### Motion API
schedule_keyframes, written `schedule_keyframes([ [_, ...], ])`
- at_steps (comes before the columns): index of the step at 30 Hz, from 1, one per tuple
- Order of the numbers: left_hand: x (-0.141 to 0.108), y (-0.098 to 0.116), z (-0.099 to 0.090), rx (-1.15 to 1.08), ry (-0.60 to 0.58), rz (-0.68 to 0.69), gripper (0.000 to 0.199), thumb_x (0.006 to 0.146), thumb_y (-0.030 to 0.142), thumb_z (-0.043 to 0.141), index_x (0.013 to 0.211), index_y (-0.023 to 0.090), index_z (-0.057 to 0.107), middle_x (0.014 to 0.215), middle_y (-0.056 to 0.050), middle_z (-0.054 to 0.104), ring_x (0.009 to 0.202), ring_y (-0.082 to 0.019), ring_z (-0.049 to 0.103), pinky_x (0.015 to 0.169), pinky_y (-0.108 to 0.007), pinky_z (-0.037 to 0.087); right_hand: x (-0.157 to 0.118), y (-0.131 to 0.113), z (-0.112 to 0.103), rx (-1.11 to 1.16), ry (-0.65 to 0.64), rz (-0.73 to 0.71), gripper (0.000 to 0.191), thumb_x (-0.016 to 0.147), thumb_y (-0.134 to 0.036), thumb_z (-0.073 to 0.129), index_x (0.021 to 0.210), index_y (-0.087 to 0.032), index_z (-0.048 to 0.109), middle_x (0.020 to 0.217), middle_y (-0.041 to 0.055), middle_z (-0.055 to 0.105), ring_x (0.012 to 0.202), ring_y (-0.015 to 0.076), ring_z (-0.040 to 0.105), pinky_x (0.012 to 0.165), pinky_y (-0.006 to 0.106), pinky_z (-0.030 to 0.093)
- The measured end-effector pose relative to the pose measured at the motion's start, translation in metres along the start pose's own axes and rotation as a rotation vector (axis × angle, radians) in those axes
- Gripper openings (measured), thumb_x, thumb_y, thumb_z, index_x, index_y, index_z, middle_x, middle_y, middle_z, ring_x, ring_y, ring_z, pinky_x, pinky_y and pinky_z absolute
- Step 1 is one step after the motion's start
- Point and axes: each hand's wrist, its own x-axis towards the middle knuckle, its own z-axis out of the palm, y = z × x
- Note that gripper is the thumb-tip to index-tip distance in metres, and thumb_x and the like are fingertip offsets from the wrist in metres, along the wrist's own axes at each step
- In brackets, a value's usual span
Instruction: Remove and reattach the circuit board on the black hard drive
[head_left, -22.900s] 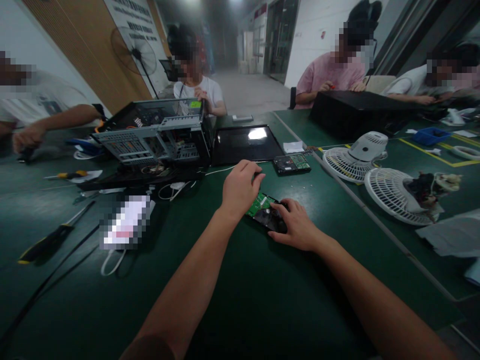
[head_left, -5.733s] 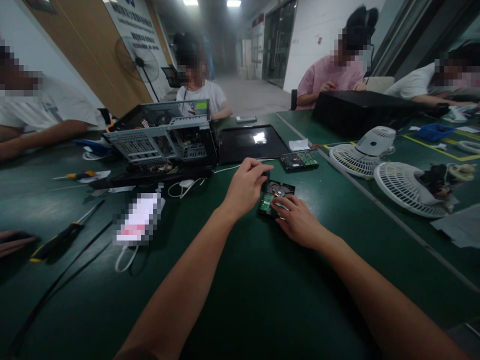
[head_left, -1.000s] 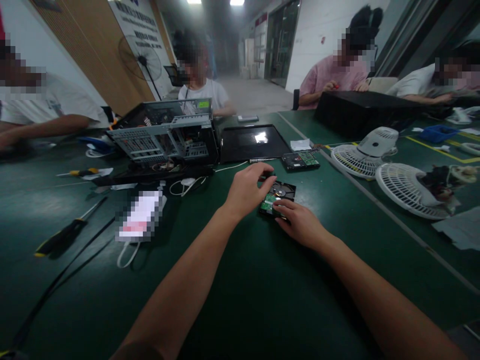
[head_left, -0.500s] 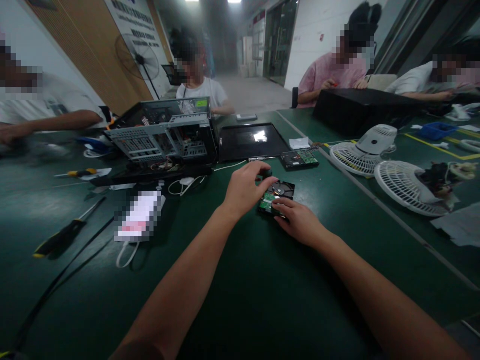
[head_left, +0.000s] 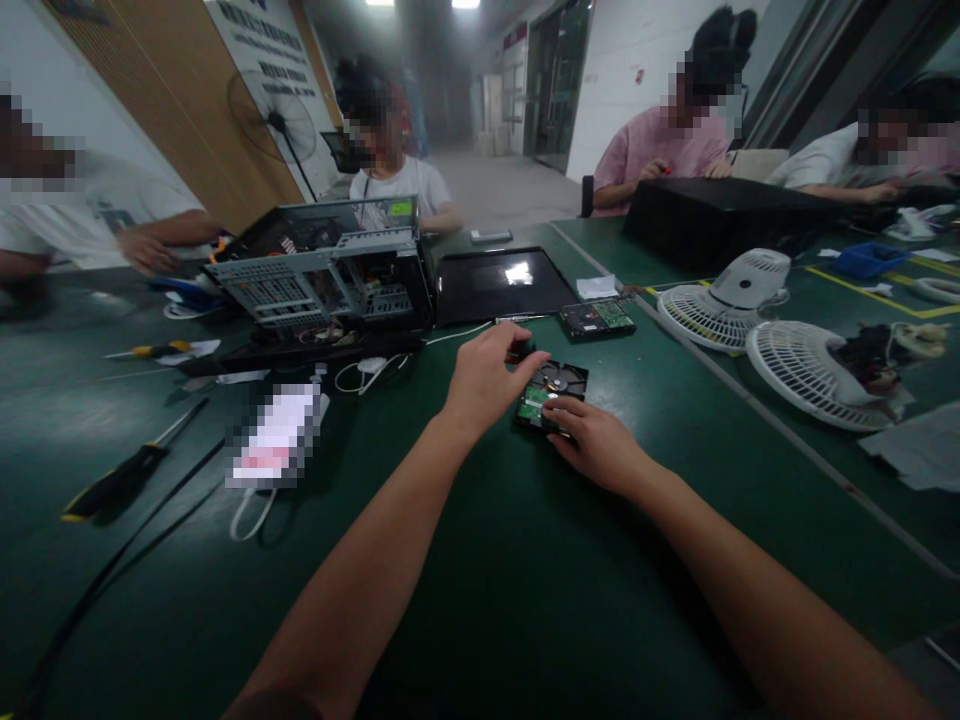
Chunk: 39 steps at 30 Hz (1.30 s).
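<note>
A hard drive (head_left: 559, 377) lies on the green table in front of me, with a green circuit board and a round hub on its upward face. My right hand (head_left: 596, 440) grips its near right side, fingertips on the board and thumb low at the near edge. Over the drive's far left corner, my left hand (head_left: 491, 380) is curled with thumb and fingers around a small dark thing, mostly hidden by the fingers. Beyond the hands rests a second hard drive (head_left: 598, 319), circuit board up.
An opened computer case (head_left: 322, 275) and a black panel (head_left: 502, 285) stand ahead. To the left are a screwdriver (head_left: 124, 475), a lit phone (head_left: 277, 435) and cables. White fan parts (head_left: 802, 375) and a black box (head_left: 720, 220) are on the right. Several people sit around.
My left hand has shifted slightly left, its thumb and fingers still curled. My right hand stays on the hard drive. At far left, a co-worker's hand has moved.
</note>
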Motion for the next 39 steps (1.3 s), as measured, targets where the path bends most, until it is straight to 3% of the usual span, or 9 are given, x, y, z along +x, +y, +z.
schedule_keyframes([
  [3, -0.0004, -0.0017, 0.0007, 0.017, 0.015, -0.024, 0.025, 0.084, 0.032, 0.082, 0.096, 0.020, 0.063, 0.090, -0.001, 0.071, 0.078, -0.016, 0.069, 0.072, -0.029, 0.058, -0.0001, -0.0005, 0.0000, 0.002, 0.000, 0.006, 0.036, 0.095, -0.022, 0.059, 0.129, -0.018, 0.068, 0.138, 0.0131, 0.064, 0.115, 0.0292, 0.068, 0.099, 0.046, 0.057],
  [9, 0.0011, -0.0029, -0.0033, 0.015, -0.028, 0.046, 0.012, 0.092, 0.024, 0.071, 0.103, 0.022, 0.066, 0.101, -0.004, 0.068, 0.089, -0.017, 0.066, 0.079, -0.031, 0.058, -0.0003, -0.0012, -0.0010, 0.013, 0.009, -0.002, 0.036, 0.094, -0.022, 0.060, 0.129, -0.018, 0.069, 0.138, 0.0135, 0.064, 0.117, 0.0306, 0.067, 0.100, 0.049, 0.057],
  [14, 0.0020, -0.0023, -0.0052, 0.088, -0.066, 0.099, 0.021, 0.094, 0.020, 0.066, 0.114, 0.025, 0.070, 0.104, -0.005, 0.061, 0.094, -0.019, 0.063, 0.086, -0.036, 0.056, -0.0006, 0.0000, 0.0000, 0.014, 0.015, -0.004, 0.035, 0.094, -0.021, 0.060, 0.129, -0.019, 0.068, 0.138, 0.0129, 0.065, 0.116, 0.0297, 0.068, 0.100, 0.048, 0.057],
  [20, 0.0028, -0.0023, -0.0041, 0.069, -0.104, 0.117, 0.026, 0.096, 0.017, 0.064, 0.121, 0.022, 0.067, 0.110, -0.006, 0.066, 0.100, -0.019, 0.065, 0.093, -0.036, 0.055, -0.0011, 0.0021, 0.0025, 0.016, 0.022, -0.013, 0.035, 0.095, -0.021, 0.060, 0.128, -0.017, 0.068, 0.137, 0.0131, 0.065, 0.116, 0.0294, 0.068, 0.100, 0.046, 0.057],
  [26, 0.0022, 0.0003, -0.0048, 0.020, -0.086, 0.093, 0.029, 0.085, 0.026, 0.081, 0.111, 0.021, 0.068, 0.106, -0.004, 0.072, 0.094, -0.018, 0.067, 0.090, -0.035, 0.056, -0.0010, 0.0003, 0.0010, 0.003, 0.015, 0.001, 0.034, 0.094, -0.021, 0.060, 0.127, -0.018, 0.068, 0.136, 0.0126, 0.065, 0.115, 0.0299, 0.068, 0.099, 0.047, 0.057],
  [32, 0.0020, -0.0003, -0.0043, 0.014, -0.065, 0.136, 0.017, 0.089, 0.018, 0.075, 0.105, 0.023, 0.070, 0.106, -0.004, 0.070, 0.098, -0.019, 0.067, 0.090, -0.036, 0.056, -0.0003, -0.0012, -0.0013, 0.007, 0.010, -0.001, 0.034, 0.094, -0.021, 0.060, 0.127, -0.017, 0.068, 0.136, 0.0135, 0.065, 0.114, 0.0302, 0.068, 0.098, 0.047, 0.057],
  [35, 0.0019, -0.0015, -0.0033, 0.019, -0.027, 0.126, 0.020, 0.090, 0.015, 0.073, 0.107, 0.024, 0.072, 0.107, -0.005, 0.069, 0.097, -0.019, 0.067, 0.089, -0.036, 0.057, -0.0002, -0.0009, -0.0016, 0.011, 0.010, 0.002, 0.035, 0.094, -0.022, 0.061, 0.128, -0.018, 0.069, 0.137, 0.0138, 0.065, 0.115, 0.0299, 0.068, 0.099, 0.047, 0.057],
  [39, 0.0030, -0.0016, -0.0046, -0.030, -0.066, 0.120, 0.024, 0.092, 0.010, 0.068, 0.110, 0.026, 0.071, 0.108, -0.003, 0.072, 0.102, -0.019, 0.069, 0.094, -0.038, 0.057, -0.0005, 0.0005, -0.0002, -0.002, 0.005, -0.005, 0.036, 0.095, -0.022, 0.060, 0.129, -0.016, 0.068, 0.138, 0.0141, 0.064, 0.117, 0.0302, 0.067, 0.100, 0.047, 0.057],
])
